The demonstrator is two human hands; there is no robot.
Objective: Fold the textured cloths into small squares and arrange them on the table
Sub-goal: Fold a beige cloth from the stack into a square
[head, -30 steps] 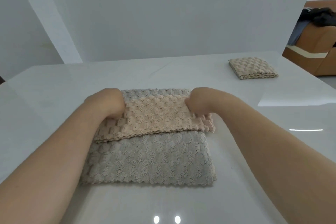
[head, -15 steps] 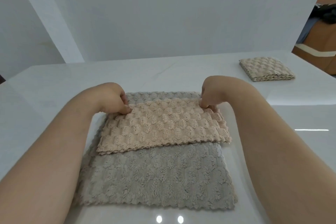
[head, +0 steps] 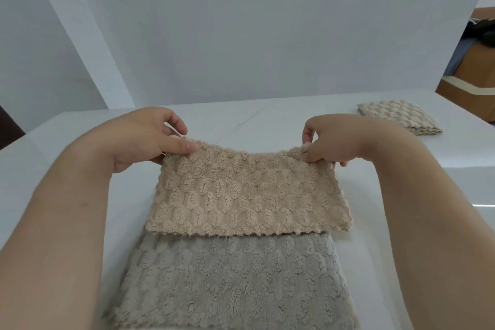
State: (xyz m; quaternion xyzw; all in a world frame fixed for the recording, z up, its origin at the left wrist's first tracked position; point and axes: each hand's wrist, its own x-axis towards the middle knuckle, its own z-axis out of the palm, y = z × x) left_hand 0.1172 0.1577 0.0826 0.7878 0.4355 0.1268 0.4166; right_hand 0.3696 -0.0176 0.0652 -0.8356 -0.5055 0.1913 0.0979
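Head view, looking down over both forearms.

Left hand (head: 144, 139): thumb and curled fingers pinch the far left corner of the beige textured cloth (head: 246, 195). Right hand (head: 337, 142): same pinch on the far right corner, with the fingertips tucked under the edge. Both hands grip, neither is open.

The beige cloth is raised at its far edge and sags a little between the two hands. It slopes down toward me, and its scalloped near edge lies across the far part of the grey textured cloth (head: 235, 284). I cannot tell how many layers the beige piece has.

The grey cloth lies flat on the white surface (head: 267, 115), straight below me between the forearms, and its near edge runs out of the bottom of the view.

A folded beige cloth (head: 399, 119) sits as a small square stack at the far right of the surface, well apart from the hands.

Behind the surface I see a plain white wall (head: 214, 35). At the right edge there is brown furniture (head: 479, 59) with something dark (head: 482, 32) heaped on it, which I cannot identify.
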